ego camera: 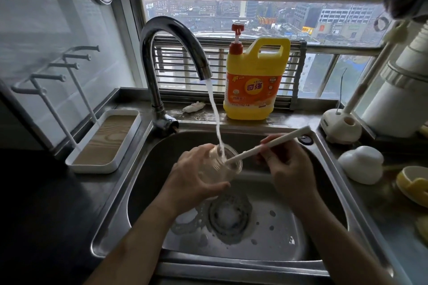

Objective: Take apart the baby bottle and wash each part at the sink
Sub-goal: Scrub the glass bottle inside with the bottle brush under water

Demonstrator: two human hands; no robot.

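Observation:
My left hand (196,173) grips the clear bottle body (228,168) over the steel sink (261,229), mouth tilted up toward the right. Water from the faucet (176,53) runs into the bottle's mouth. My right hand (287,169) holds the white handle of a bottle brush (268,144), whose lower end is inside the bottle. The brush head is hidden in the bottle. On the counter at the right lie a white bottle cap (360,164) and a yellow collar ring (412,185).
A yellow dish soap jug (254,83) stands on the ledge behind the sink. A white drying rack with a tray (102,139) sits at the left. A white brush stand (340,125) and a large white appliance (398,90) crowd the right counter.

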